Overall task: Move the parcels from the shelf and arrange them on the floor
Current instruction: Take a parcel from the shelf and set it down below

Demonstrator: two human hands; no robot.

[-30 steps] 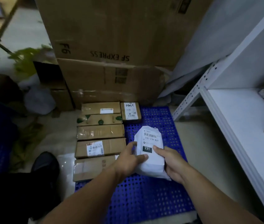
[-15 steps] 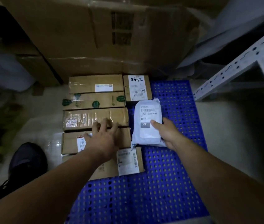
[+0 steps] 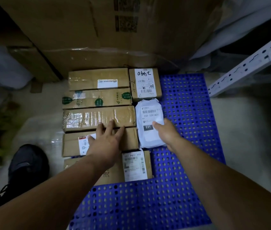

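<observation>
Your right hand (image 3: 166, 135) pinches the white bag (image 3: 146, 140) by its right edge on the blue mat (image 3: 189, 113); your left hand (image 3: 105, 141) lies spread across two boxes (image 3: 90, 118).

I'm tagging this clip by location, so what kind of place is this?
Probably a courier depot or parcel storeroom: labelled cardboard parcels lie in rows on a blue perforated floor mat, a white courier bag marked 231-239-K01 lies beside them, and a slotted metal shelf upright stands at the right.
</observation>
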